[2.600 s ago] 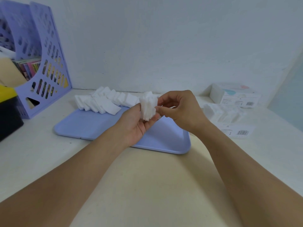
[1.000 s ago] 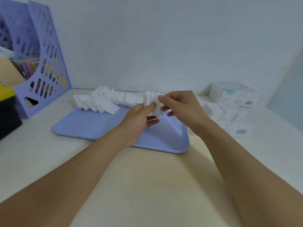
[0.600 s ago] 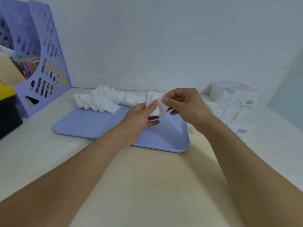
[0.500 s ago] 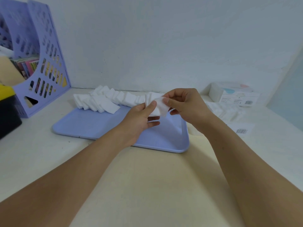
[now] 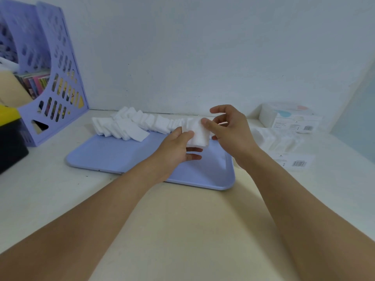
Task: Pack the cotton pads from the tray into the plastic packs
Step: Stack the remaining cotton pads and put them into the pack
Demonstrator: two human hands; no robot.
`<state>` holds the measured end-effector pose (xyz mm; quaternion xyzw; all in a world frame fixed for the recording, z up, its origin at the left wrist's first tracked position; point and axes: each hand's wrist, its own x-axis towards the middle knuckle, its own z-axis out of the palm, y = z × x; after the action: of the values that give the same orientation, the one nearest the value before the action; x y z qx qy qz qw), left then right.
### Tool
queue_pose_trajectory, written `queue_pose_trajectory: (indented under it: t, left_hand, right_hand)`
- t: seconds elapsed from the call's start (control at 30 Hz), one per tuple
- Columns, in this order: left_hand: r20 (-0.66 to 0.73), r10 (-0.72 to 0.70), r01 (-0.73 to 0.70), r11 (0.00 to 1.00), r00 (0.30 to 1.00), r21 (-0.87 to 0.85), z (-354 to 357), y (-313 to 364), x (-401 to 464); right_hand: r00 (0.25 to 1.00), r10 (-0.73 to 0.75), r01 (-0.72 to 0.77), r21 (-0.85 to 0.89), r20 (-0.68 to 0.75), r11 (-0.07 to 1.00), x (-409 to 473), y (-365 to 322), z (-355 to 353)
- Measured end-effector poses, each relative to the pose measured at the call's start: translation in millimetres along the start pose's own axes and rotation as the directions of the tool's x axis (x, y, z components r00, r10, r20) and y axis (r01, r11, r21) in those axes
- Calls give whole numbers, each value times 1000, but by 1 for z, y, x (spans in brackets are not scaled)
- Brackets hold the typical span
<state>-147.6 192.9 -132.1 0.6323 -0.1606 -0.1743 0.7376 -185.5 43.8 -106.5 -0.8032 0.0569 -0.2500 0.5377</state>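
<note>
A lilac tray (image 5: 121, 157) lies on the white table, with a row of square white cotton pads (image 5: 129, 126) fanned along its far edge. Above the tray's right half my left hand (image 5: 174, 149) grips a small stack of cotton pads (image 5: 197, 135) between thumb and fingers. My right hand (image 5: 229, 128) is beside the stack, its thumb tip touching the top pad and its fingers spread and raised clear of the stack. A clear plastic pack (image 5: 284, 142) partly filled with pads lies to the right of the tray.
A flat pack label with a barcode (image 5: 298, 163) lies at the right, and a full boxed pack (image 5: 292, 120) sits against the wall behind it. A lilac file holder (image 5: 56, 82) and a black and yellow box (image 5: 10, 138) stand at the left.
My right hand pinched the top of the stack before; its fingers have since opened and only the thumb stays on it. My left hand keeps holding the stack over the tray.
</note>
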Motion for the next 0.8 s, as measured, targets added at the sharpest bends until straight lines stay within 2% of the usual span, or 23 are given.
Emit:
queue_pose_trajectory:
  t: [0.07, 0.13, 0.23, 0.37, 0.53, 0.73, 0.8]
  left_hand:
    - [-43, 11, -12, 999, 999, -31, -1, 0, 1]
    - [-52, 16, -17, 999, 999, -31, 0, 0, 1]
    - [51, 27, -27, 1000, 998, -3, 4, -1, -4]
    - [101, 66, -77, 992, 993, 104, 9, -2, -6]
    - [-39, 18, -17, 1000, 999, 10, 0, 1, 1]
    - [-34, 36, -36, 999, 999, -28, -3, 4, 1]
    - [-41, 22, -21, 1000, 999, 19, -1, 3, 2]
  right_hand:
    - [998, 59, -60, 41, 6, 997, -5, -5, 8]
    - [984, 160, -168, 120, 76, 979, -9, -9, 17]
    - [954, 243, -270, 150, 173, 951, -13, -8, 31]
    - [959, 202, -236, 164, 198, 958, -15, -10, 36]
    - [959, 176, -232, 254, 223, 939, -9, -16, 23]
    - [955, 138, -199, 222, 263, 955, -2, -8, -1]
    - [949, 142, -206, 215, 281, 955, -3, -9, 0]
